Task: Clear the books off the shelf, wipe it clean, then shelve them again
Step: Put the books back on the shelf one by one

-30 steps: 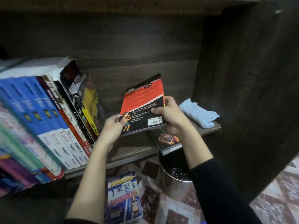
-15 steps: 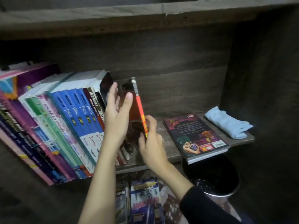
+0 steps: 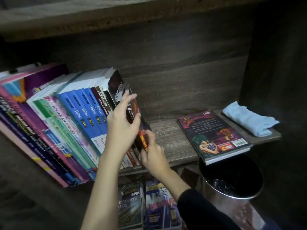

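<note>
A row of books (image 3: 79, 117) leans to the left on the wooden shelf (image 3: 172, 143). At its right end stands a thin red-and-black book (image 3: 134, 107), tilted against the row. My left hand (image 3: 122, 123) lies with straight, spread fingers on the side of that book and the row's end. Below it, my right hand (image 3: 153, 156) pinches the lower spine of the red-and-black book. A purple book (image 3: 214, 133) lies flat further right on the shelf, its near corner overhanging the edge. A folded light-blue cloth (image 3: 247, 120) rests at the shelf's far right.
A shiny metal bin (image 3: 232, 185) with a dark inside stands on the floor under the shelf's right end. Two or more books (image 3: 159, 205) lie on the floor below my arms. A dark wooden side wall (image 3: 274, 72) closes the shelf on the right.
The red-and-black book, held cover-up over the shelf a second ago, has been turned upright and pushed left against the row. My view has shifted, showing the purple book fully.
</note>
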Motion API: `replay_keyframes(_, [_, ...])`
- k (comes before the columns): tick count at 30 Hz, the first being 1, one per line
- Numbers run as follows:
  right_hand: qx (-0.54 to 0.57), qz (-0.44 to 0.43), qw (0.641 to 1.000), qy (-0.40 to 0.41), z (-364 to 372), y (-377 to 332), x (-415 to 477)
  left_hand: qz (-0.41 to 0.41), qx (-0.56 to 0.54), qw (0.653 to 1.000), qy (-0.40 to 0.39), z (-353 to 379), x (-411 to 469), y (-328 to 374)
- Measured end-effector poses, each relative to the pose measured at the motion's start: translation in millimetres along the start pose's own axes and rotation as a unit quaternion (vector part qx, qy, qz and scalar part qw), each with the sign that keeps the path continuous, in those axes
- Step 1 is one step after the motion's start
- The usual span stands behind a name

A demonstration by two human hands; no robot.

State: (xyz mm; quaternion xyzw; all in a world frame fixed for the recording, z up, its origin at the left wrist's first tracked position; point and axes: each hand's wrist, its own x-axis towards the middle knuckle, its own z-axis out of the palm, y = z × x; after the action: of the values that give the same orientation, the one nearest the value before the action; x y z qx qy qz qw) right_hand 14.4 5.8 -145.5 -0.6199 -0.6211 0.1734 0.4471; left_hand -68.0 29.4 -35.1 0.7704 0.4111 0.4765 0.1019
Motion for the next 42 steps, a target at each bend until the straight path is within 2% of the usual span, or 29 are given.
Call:
replay_keyframes(5, [0.028,0.03,0.996,-0.083,-19,11,12,0.072,0.132,0.988,-0.036,-3,0,-2])
replay_keyframes(9, [0.134,0.083,0.968,-0.197,-37,23,27,0.083,0.206,0.975,-0.012,3,-4,6])
replay_keyframes(11, [0.185,0.091,0.952,-0.224,-39,26,31,0.104,0.287,0.952,0.012,4,-5,8])
replay_keyframes(14, [0.205,0.089,0.95,-0.219,-39,28,34,0.084,0.375,0.923,0.001,-1,-4,7])
replay_keyframes(19, [0.2,0.085,0.956,-0.197,-34,34,37,0.068,0.393,0.916,-0.052,-3,6,-11])
replay_keyframes(26, [0.271,0.096,0.943,-0.17,-23,39,42,0.047,0.417,0.908,-0.011,-3,7,-6])
replay_keyframes(31, [0.272,0.108,0.943,-0.159,-15,44,48,0.032,0.412,0.911,-0.001,1,9,-5])
replay_keyframes(37, [0.278,0.109,0.943,-0.151,-6,53,57,0.04,0.445,0.894,0.007,2,8,-4])
replay_keyframes(42, [0.269,0.106,0.946,-0.147,-10,54,57,0.039,0.446,0.894,0.023,3,8,-5])
